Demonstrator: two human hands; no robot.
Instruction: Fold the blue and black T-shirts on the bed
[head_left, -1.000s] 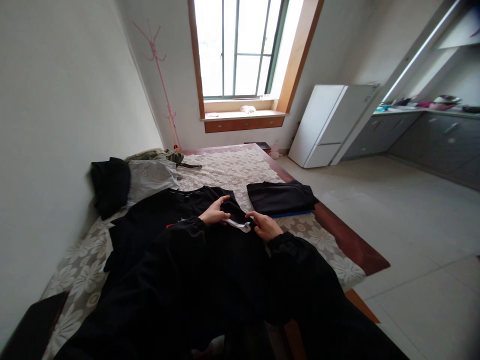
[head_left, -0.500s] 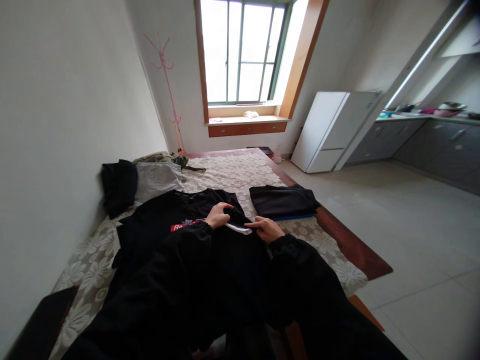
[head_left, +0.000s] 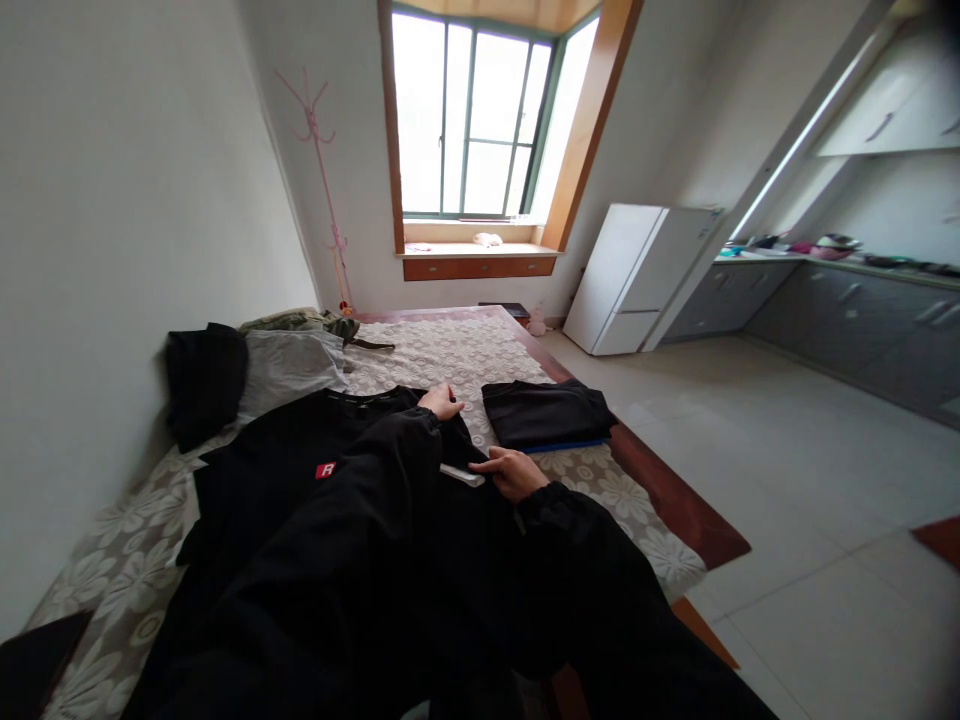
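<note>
A black T-shirt (head_left: 277,480) lies spread on the bed, its neckline toward the window. A red patch with a white "R" shows on its chest; my left sleeve covers the rest of the print. My left hand (head_left: 441,401) has its fingers closed on the shirt's right shoulder, near the collar. Lower and to the right, my right hand (head_left: 516,473) pinches the sleeve edge, index finger stretched along it. A white strip (head_left: 461,475) shows beside that fingertip. My dark sleeves and body hide the lower shirt.
Folded dark clothes (head_left: 547,412) lie right of the shirt, with blue beneath. A black bundle (head_left: 206,380), a grey cloth (head_left: 294,362) and a camouflage item (head_left: 300,322) sit by the left wall. The bed's reddish edge (head_left: 675,490) borders the tiled floor.
My left hand has moved up from the sleeve to the shoulder. My right hand stays at the sleeve edge. The view has shifted slightly, and less of the red print shows.
</note>
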